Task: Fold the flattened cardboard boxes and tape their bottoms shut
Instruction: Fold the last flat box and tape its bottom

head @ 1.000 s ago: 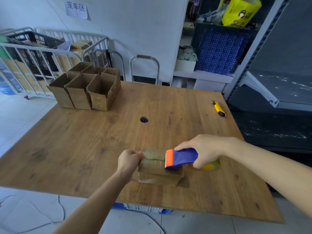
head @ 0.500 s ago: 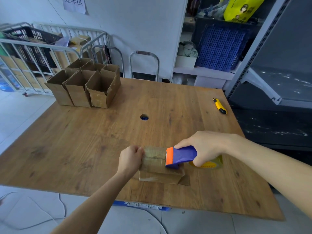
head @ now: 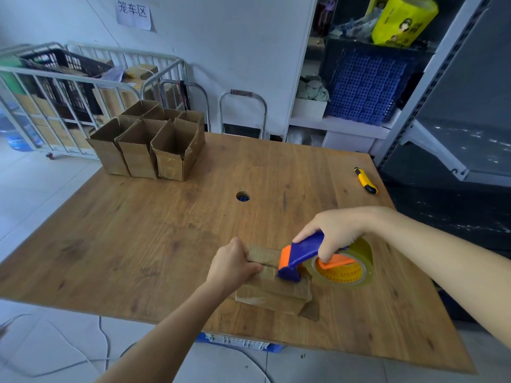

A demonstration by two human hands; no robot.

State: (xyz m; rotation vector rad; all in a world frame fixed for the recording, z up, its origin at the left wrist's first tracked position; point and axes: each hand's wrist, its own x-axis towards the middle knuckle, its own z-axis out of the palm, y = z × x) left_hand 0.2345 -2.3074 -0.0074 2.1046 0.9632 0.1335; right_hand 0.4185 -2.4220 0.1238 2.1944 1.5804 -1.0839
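**Cardboard box under the tape dispenser at the near side of the table**

Cardboard is what I have in the middle of my feed: a small brown box [head: 269, 298] sits on the wooden table [head: 138, 244], close to its near edge, with two flaps meeting along a seam on top. One loose flap juts out at its near right corner and lies on the wood.

My left hand [head: 232, 265] is clamped on the box's left end, fingers curled over the top edge. My right hand [head: 334, 230] is wrapped round the blue handle of a tape dispenser [head: 302, 252]. Its orange-edged nose points left and rests on top of the box at the seam. The roll of clear tape [head: 359, 275], with its orange and yellow core, hangs just past the right side of the box.

Farther out, a round hole [head: 242, 196] shows in the tabletop beyond the box. A yellow and black utility knife [head: 365, 180] lies near the far right edge, well apart from both hands. At the far left corner a cluster of folded boxes [head: 154, 145] stands upright with open tops, touching one another.

Behind the table I see a white metal roll cage [head: 55, 87] with cardboard inside, a paper sign [head: 134, 12] on the wall, and shelves with a blue perforated crate [head: 365, 87] and a yellow bag [head: 403, 20]. The edge of a blue crate [head: 237, 341] shows under the table's near edge.
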